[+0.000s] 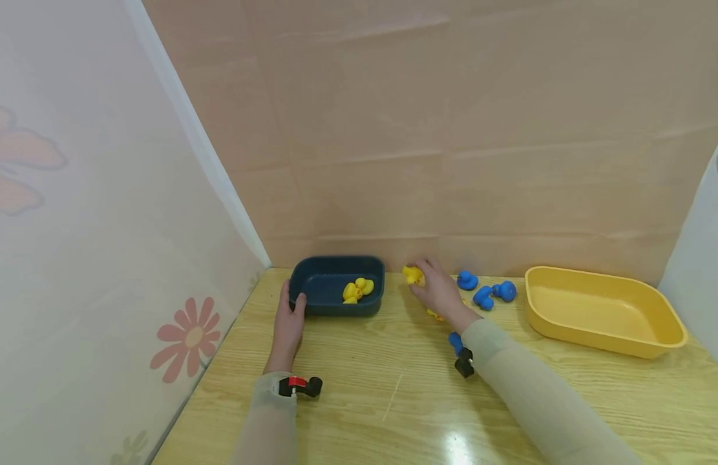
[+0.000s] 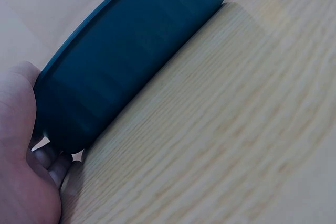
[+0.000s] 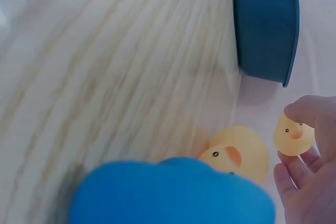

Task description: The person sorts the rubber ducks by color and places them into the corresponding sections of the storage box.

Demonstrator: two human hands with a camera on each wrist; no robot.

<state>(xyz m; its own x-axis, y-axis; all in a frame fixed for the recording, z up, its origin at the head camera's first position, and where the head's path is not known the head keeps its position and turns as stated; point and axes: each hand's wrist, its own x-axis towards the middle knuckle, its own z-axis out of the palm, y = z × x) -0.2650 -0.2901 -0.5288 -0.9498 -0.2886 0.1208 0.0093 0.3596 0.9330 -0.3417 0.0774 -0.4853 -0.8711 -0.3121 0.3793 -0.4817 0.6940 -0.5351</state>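
My left hand (image 1: 287,326) grips the left front corner of a dark blue tub (image 1: 341,310), thumb against the front wall and fingers round the left side. Several yellow rubber ducks (image 1: 359,289) lie inside it at the right. Just right of the tub, my right hand (image 1: 440,294) pinches another yellow rubber duck (image 1: 411,276) between thumb and fingers. In the right wrist view this held duck (image 3: 294,136) shows its face and beak. One more yellow duck (image 3: 247,153) sits on the table below, partly hidden by my wrist in the head view.
Blue ducks (image 1: 467,280) are grouped right of my right hand. A nearer blue duck (image 1: 455,342) is partly covered by the right forearm and looms large in the right wrist view. A yellow tub (image 1: 603,316) stands at the right. A tan backdrop (image 1: 440,129) borders the table's back.
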